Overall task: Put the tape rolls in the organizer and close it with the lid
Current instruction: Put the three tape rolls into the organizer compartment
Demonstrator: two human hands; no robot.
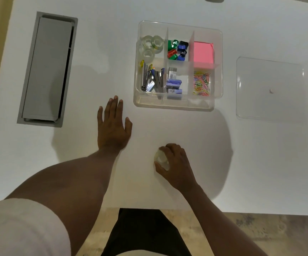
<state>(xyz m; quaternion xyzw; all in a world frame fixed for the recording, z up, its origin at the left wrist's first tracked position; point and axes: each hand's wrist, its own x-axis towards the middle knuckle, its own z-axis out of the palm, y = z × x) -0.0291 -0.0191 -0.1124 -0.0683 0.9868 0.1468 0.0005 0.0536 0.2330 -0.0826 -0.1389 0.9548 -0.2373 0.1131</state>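
A clear plastic organizer (217,52) with several compartments stands open at the middle back of the white table. Its back-left compartment holds three clear tape rolls (151,45). The clear lid (256,74) lies flat on the table to the organizer's right. My right hand (175,165) is near the table's front edge, fingers closed around another clear tape roll (161,159) that rests on the table. My left hand (112,124) lies flat on the table with fingers spread, holding nothing, just left of the organizer's front corner.
Other compartments hold coloured sharpeners (177,49), pink sticky notes (202,52), staplers (152,78), staple boxes (174,84) and coloured paper clips (202,84). A grey recessed cable tray (46,69) is set into the table at the left. The table's front edge (168,209) is close to my body.
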